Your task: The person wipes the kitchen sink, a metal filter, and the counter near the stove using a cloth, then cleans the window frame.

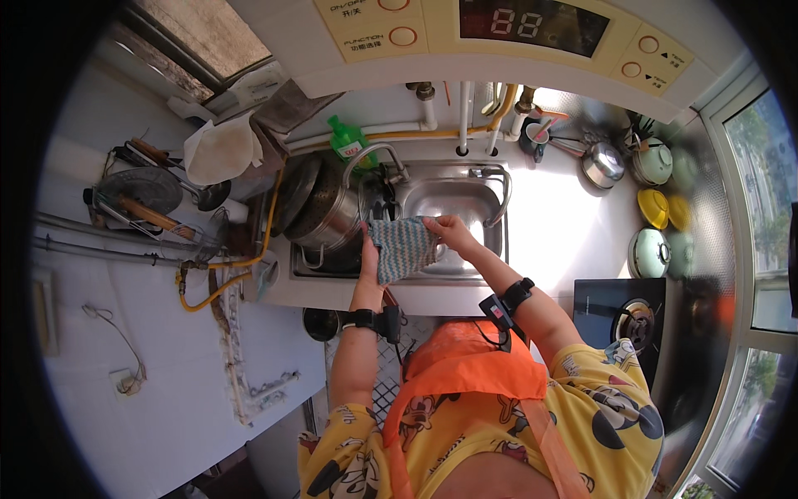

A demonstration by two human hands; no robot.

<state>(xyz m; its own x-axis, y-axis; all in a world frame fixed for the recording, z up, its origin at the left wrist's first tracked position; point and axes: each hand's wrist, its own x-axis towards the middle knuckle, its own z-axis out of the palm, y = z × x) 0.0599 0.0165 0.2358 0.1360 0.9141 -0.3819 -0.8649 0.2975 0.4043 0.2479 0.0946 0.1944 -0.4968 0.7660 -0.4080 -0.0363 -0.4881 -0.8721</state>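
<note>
A teal-and-white zigzag-patterned cloth (405,249) is stretched between my two hands, over the front left part of a stainless steel sink (458,193). My left hand (369,259) grips its left edge, with the palm partly behind the fabric. At the upper right corner, the thumb and fingers of my right hand (452,232) pinch it. A curved metal faucet (380,150) rises behind the cloth, and a second curved spout (506,196) stands at the sink's right side. What lies directly beneath the cloth is hidden.
Stacked steel pots (324,212) stand left of the sink, near a green bottle (349,140). A gas stove (617,318) is at the right. Bowls (649,252) and a small steel pot (603,165) line the right counter. A water heater (511,37) overhangs the back.
</note>
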